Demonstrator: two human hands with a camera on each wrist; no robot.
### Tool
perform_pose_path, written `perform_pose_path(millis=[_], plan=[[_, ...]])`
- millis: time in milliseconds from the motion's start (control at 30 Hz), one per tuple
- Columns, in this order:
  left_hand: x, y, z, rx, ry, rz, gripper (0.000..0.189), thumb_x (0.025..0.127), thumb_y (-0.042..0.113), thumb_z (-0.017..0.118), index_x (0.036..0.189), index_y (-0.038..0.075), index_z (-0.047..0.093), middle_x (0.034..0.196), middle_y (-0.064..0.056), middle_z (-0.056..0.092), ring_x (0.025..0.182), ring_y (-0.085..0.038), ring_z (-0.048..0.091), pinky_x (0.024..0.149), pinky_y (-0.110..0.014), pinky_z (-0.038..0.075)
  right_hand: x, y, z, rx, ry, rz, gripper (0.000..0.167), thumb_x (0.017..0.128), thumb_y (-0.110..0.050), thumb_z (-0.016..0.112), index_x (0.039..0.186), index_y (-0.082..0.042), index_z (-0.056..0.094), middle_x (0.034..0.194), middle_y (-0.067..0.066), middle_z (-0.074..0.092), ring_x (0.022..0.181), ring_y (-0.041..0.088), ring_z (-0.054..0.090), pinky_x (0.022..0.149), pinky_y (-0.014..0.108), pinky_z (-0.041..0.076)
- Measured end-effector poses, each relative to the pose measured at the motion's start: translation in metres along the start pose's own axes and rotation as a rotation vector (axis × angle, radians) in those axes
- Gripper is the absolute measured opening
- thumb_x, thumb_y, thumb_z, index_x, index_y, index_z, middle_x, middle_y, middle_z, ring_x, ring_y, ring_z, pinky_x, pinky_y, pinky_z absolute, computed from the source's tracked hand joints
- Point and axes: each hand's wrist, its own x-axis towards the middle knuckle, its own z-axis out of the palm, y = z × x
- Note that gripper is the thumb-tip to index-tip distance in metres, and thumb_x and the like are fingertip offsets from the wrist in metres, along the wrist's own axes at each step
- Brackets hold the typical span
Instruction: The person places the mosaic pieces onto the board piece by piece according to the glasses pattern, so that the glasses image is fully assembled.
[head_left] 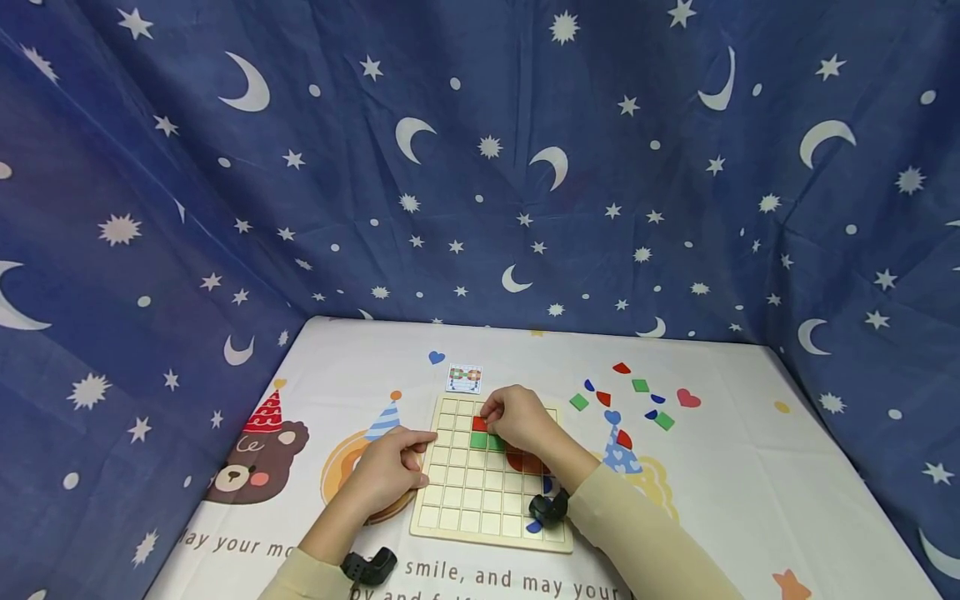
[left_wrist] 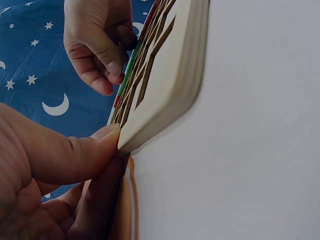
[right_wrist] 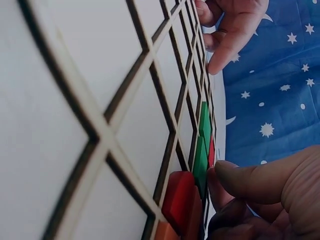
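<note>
A pale wooden grid board (head_left: 453, 477) lies on the table. My left hand (head_left: 388, 468) touches its left edge with an outstretched index finger and the thumb; the left wrist view shows the thumb (left_wrist: 82, 155) against the rim. Over the upper part of the board, my right hand (head_left: 520, 419) has bent fingers with their tips beside a red piece (head_left: 478, 424). Whether something is between those fingertips is hidden. Two green squares (head_left: 477, 441) sit side by side below the red piece. Red-orange pieces (head_left: 525, 462) lie partly under the right wrist, and blue pieces (head_left: 534, 527) lie lower.
A small pattern card (head_left: 464, 378) lies behind the board. To the right are scattered loose pieces: green squares (head_left: 578, 402), red wedges (head_left: 621, 367) and blue half-rounds (head_left: 657, 399). The white tablecloth (head_left: 720, 500) carries printed figures; a blue curtain (head_left: 480, 250) surrounds the table.
</note>
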Motion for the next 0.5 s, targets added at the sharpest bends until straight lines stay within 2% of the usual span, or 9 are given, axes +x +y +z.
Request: perform_pose_path(millis=[267, 500], plan=[[-0.0003, 0.0006, -0.0002, -0.001, 0.001, -0.002, 0.064, 0.074, -0.002, 0.091, 0.132, 0.021, 0.077, 0.104, 0.006, 0.066, 0.076, -0.010, 0.057, 0.069, -0.026, 0.046, -0.0002, -0.0001, -0.0015, 0.013, 0.008, 0.010, 0.015, 0.088, 0.001, 0.081, 0.095, -0.011, 0.078, 0.084, 0.000, 0.070, 0.079, 0.016, 0.063, 0.072, 0.028, 0.052], [-0.0005, 0.0008, -0.0003, -0.003, 0.001, 0.000, 0.064, 0.075, -0.002, 0.091, 0.132, 0.022, 0.077, 0.104, 0.006, 0.066, 0.076, -0.010, 0.057, 0.069, -0.027, 0.045, -0.0036, 0.0013, -0.0089, 0.048, 0.007, -0.022, 0.014, 0.089, 0.000, 0.081, 0.097, -0.011, 0.078, 0.085, 0.000, 0.070, 0.081, 0.016, 0.063, 0.075, 0.030, 0.053]])
